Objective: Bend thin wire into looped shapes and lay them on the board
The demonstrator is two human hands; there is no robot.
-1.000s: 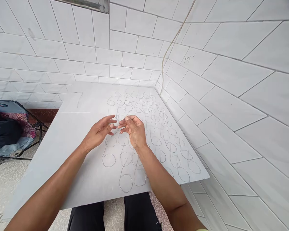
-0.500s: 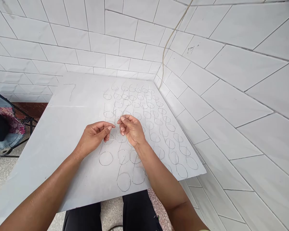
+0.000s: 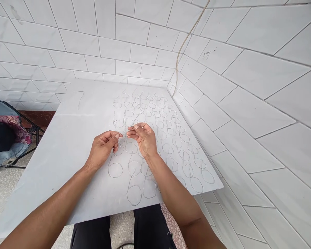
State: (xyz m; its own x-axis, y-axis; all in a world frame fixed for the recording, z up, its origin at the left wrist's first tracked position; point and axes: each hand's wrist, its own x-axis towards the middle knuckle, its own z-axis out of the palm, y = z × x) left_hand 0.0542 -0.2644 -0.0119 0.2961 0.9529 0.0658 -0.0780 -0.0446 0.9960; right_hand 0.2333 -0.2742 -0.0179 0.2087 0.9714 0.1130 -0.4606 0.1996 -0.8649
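My left hand (image 3: pixel 103 147) is closed in a pinch above the white board, thumb against forefinger on a thin wire that barely shows. Facing it just to the right, my right hand (image 3: pixel 144 138) has thumb and forefinger tips together on the same fine wire, the other fingers stretched towards the left hand. A small gap separates the two sets of fingertips. Beneath and around them, rows of thin wire pieces lie on the board, each with a round loop and a tail, such as one wire loop (image 3: pixel 115 170) near the left wrist. My right forearm covers some loops.
The white board (image 3: pixel 75 145) reaches a tiled wall (image 3: pixel 134 52) behind and another on the right. One bent wire (image 3: pixel 83 97) lies at the far left. A cable (image 3: pixel 180 48) hangs in the corner. A folding chair (image 3: pixel 15 135) with a dark item stands at left.
The fingers of my right hand have straightened a little and its thumb has slid slightly right. My left hand keeps its pinch, almost in place. The view has shifted slightly.
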